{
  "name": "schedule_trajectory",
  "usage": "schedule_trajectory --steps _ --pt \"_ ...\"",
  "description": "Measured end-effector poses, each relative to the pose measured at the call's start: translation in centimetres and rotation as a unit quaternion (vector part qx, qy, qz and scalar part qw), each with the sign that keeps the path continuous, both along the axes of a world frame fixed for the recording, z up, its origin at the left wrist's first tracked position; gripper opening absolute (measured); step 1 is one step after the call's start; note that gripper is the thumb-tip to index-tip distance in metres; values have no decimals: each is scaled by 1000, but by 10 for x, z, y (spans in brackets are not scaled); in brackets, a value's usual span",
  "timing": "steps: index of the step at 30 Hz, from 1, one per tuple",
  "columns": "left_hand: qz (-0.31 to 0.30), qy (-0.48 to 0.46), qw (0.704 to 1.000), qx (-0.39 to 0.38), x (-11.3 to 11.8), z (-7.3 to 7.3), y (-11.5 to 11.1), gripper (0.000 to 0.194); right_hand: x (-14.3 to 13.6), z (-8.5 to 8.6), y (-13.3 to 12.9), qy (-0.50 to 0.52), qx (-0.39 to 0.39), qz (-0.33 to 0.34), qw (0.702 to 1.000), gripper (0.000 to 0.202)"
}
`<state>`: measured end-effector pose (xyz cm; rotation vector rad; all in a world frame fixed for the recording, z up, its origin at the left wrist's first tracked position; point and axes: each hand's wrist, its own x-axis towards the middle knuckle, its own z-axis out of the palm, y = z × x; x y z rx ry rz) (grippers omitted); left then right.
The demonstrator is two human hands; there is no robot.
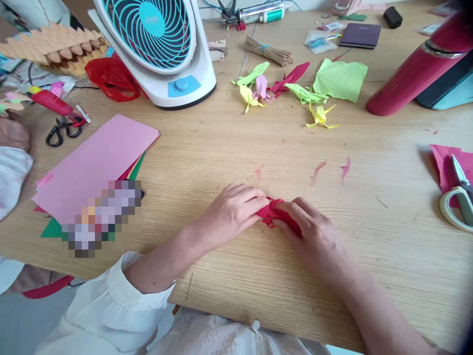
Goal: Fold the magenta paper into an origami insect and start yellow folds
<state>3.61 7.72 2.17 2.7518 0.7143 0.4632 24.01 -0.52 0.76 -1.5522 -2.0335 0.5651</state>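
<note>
Wood-grain table [229, 148], lots of stuff along the far side: white/blue fan [181, 96] back L, red plastic bag [111, 76] next to it, tied stick bundle [268, 51] to the fan's R. Red flask [410, 74] stands far R. Btwn fan & flask: a group of folded paper bits, incl. a yellow figure [320, 116] nearest the wearer, plus a light green sheet [340, 79] just behind.

Red folded paper [274, 209] is near the table's front edge, btwn the 2 hands; on the wood or just above it, can't tell. L hand [236, 207] has its fingers [254, 203] closed on the paper's L end, tips together. R hand [318, 231] grips the R end: fingers [294, 211] curled over the top, thumb at the near side. Crumpled middle shows in the small gap btwn L & R fingertips; most of both ends is covered. Hands v. close, not overlapping.

L side of table: pink sheet [99, 158] atop other coloured sheets, pixelated item [105, 212] on its near corner, black-handled scissors [55, 136] beyond. Co-worker's sleeve [13, 177] at far L edge. R edge: more red paper [442, 165] w/ a 2nd pair of scissors [460, 170] & tape roll [448, 209] on/against it.
</note>
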Motion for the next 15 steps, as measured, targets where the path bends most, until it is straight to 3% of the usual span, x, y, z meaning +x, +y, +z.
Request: schedule_trajectory --steps 12,15 --pt "-39 -16 999 3 1 2 -1 21 1 8 1 59 -10 -4 998 4" --pt "-39 -23 999 -13 1 2 0 22 4 11 1 74 -26 -6 997 8"
